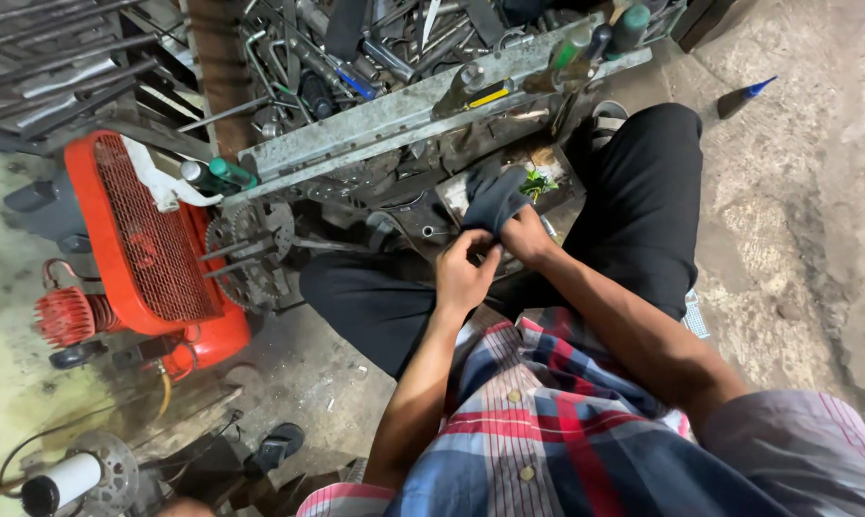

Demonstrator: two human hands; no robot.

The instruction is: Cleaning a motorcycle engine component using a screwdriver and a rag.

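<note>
Glove (494,196), dark fabric, sits half on my right hand (520,230) just over my knees, in front of the metal tool rack (404,115). My left hand (463,278) pinches its cuff, fingers closed narrow on the edge. Judging by that thin grip, the cuff could slip free or bunch at my knuckles if I tug crooked

Compressor (150,239) far left, sprocket (246,254) just beside it on its right. Tool rack (423,105) behind both hands. Left hand (463,278) touching glove (494,196) on right hand (523,235), above lap.
</note>
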